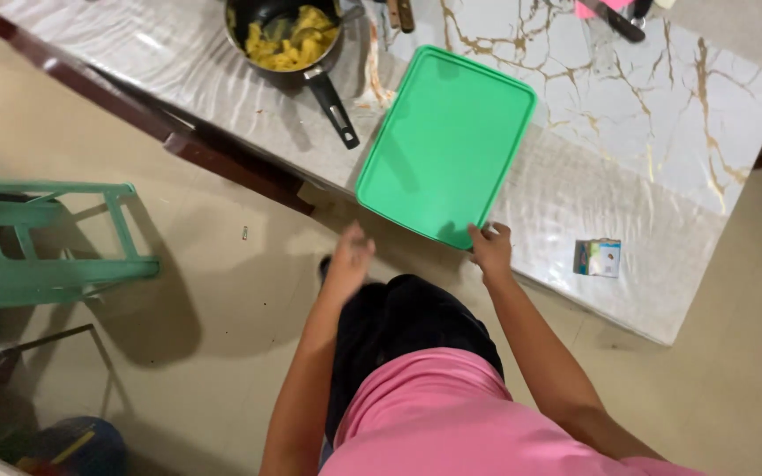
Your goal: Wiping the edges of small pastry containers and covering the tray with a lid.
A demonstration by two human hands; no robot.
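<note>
A green plastic tray [445, 143] lies on the marble-patterned table [628, 106], its near corner jutting over the table's edge. My right hand [490, 248] grips that near corner of the tray. My left hand [348, 260] hangs in the air to the left of the tray, below the table edge, fingers loosely apart and holding nothing. A black pan [291, 40] with yellow food stands at the table's far side, its handle pointing toward the tray's left edge.
A green plastic stool [41, 242] stands on the floor at left. A small card packet [597, 257] lies on the table near its front edge, right of the tray. A dark wooden bench rail [178, 132] runs along the table's left side.
</note>
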